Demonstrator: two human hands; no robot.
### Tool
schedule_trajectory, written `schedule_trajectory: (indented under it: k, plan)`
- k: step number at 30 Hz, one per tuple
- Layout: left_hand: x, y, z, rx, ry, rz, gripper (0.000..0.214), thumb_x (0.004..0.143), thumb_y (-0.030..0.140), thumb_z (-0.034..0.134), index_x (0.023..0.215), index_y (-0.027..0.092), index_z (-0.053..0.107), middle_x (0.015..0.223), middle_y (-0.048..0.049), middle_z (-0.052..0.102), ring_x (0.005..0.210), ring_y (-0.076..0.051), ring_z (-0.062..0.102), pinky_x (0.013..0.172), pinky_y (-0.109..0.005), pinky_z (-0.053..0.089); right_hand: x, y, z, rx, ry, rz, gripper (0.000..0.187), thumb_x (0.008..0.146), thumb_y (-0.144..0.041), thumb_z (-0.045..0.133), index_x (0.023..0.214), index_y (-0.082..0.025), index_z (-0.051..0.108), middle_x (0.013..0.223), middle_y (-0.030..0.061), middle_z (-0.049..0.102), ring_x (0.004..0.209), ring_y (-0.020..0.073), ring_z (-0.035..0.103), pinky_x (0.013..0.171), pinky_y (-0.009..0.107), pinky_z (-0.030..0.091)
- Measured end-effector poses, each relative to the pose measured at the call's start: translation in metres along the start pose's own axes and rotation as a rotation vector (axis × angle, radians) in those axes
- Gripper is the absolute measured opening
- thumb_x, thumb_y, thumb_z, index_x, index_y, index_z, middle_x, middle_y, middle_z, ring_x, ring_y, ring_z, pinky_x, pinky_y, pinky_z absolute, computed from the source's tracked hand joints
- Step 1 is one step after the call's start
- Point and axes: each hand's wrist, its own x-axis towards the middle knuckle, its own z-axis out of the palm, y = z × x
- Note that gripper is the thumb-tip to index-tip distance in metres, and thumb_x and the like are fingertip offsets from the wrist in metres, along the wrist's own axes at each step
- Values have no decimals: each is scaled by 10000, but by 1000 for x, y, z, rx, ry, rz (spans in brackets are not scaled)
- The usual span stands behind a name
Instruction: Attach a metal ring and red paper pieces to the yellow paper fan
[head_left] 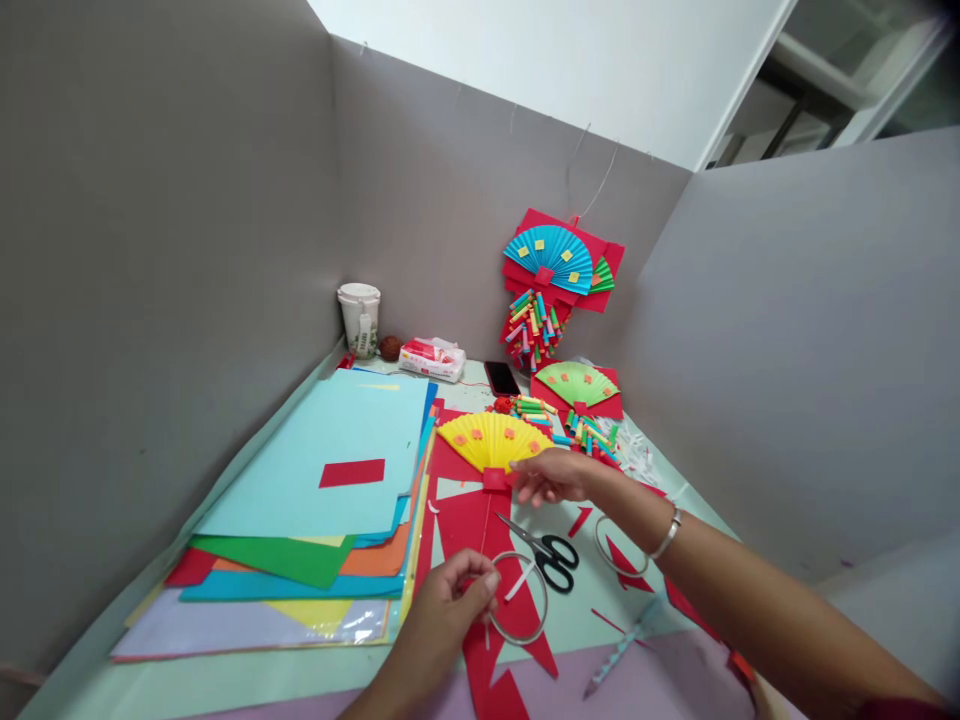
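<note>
Right forearm (pixel 750 585), scissors (pixel 556 563) between parted hands (pixel 452 603) (pixel 555 474), yellow fan's (pixel 495 438) edge beyond

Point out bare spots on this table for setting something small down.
The pale green table shows between the scissors, pen and lilac sheet, and in a strip before the paper stack. The lilac sheet is bare between the red paper and pen. Crowded: back right, with light-green fan, paper rolls and white shreds; centre, around the yellow fan.

place: craft cubicle | grey partitions (pixel 450 180) | stacked coloured paper (pixel 300 510) | scissors (pixel 540 547) | pleated paper fans (pixel 491 440)
</note>
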Motion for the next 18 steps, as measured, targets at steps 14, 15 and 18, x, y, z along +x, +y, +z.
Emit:
schedule_trajectory:
  k: [14, 15, 18]
  plan:
    - [-2, 2, 1, -18, 11, -42, 232, 809, 390, 612, 828, 160, 583, 664, 8, 557, 641, -143, 489, 630, -252, 371, 108, -76, -16, -724, 281, -467, 307, 939, -323, 581, 1212, -183, 574, 1244, 92, 586, 1044, 222, 614, 873, 425, 534]
    - [-3, 3, 1, -19, 12, -46, 233, 806, 390, 615, 829, 161, 585, 661, 9, 557, 638, -142, 483, 623, -250, 364, 113, -76, -14, -708, 272, -473, 304, 939, -323, 582, 1209, -184, 576, 1241, 92, 587, 1042, 220, 615, 871, 421, 535]
    - [-4, 4, 2, -25, 10, -58, 232, 784, 390, 635, 816, 165, 584, 639, 19, 544, 608, -132, 448, 586, -244, 326, 122, -77, -10, -599, 243, -487, 287, 942, -323, 576, 1201, -197, 582, 1238, 88, 590, 1036, 214, 616, 868, 410, 536]
